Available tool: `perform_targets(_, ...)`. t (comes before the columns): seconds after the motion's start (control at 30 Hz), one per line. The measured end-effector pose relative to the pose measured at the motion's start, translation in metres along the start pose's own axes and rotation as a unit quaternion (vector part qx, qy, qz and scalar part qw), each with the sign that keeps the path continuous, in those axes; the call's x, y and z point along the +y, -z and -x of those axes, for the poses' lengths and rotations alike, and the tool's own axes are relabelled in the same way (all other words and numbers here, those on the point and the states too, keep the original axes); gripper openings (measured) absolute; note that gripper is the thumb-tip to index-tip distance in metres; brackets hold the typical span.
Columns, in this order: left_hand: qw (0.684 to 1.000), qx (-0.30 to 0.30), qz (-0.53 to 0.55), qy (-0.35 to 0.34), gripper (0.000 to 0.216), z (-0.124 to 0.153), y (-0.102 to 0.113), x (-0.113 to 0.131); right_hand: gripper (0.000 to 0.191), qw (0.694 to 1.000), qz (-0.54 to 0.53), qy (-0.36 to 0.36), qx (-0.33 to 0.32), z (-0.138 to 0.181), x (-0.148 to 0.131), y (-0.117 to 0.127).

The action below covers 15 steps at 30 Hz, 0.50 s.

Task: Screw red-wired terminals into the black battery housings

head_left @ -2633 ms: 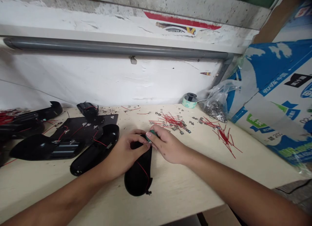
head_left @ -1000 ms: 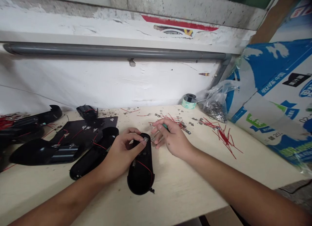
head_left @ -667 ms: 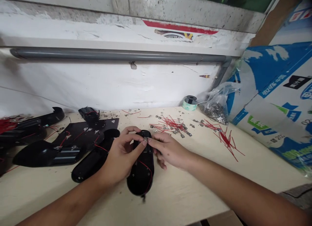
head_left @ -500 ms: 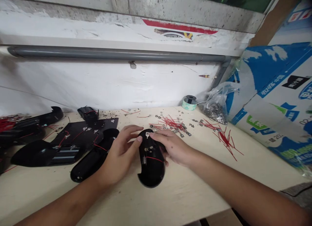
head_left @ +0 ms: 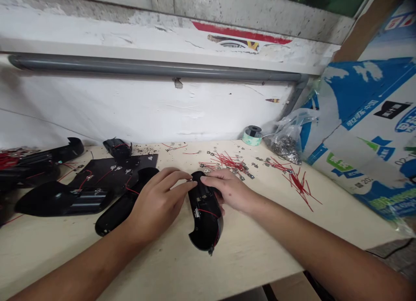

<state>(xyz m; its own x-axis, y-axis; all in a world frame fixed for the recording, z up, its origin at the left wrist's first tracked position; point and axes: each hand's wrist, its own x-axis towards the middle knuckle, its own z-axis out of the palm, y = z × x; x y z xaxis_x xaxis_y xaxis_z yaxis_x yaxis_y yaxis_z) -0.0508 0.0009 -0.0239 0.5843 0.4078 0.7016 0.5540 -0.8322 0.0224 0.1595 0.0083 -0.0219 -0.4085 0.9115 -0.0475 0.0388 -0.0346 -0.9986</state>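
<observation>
Head view: the left hand and right hand are close together, with only the black plastic shell between them. The right hand's fingers wrap the shell's upper end from the right, gripping it, with the fingertips reaching its top. The left hand's fingertips meet that same end beside a small metal terminal; whether they pinch the terminal is too small to tell. A red wire runs along the shell, which lies tilted near the middle of the bench, toward its front edge.

Just left of the left hand lies another black shell, with more shells and a flat black panel toward the bench's left end. Beyond the hands, along the back edge, are scattered red wires with terminals, more red wires, a spool and a plastic bag of terminals.
</observation>
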Motion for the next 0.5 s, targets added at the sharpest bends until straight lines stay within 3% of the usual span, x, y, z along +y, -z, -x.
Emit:
perform_targets(0.23, 1.0, 0.013, -0.006, 0.024, 0.024, 0.003, -0.002, 0.004, 0.035, 0.998, -0.002, 0.041, 0.051, -0.002, 0.005, 0.001)
perform_targets(0.4, 0.999, -0.019, -0.015, 0.039, 0.027, -0.003, -0.002, 0.01, 0.035, 0.998, 0.021, 0.045, 0.035, 0.002, 0.004, 0.0)
perform_targets(0.5, 0.998, -0.002, -0.035, 0.053, 0.026, -0.005, 0.002, 0.011, 0.038, 0.998, 0.035, 0.048, 0.017, 0.003, 0.002, -0.002)
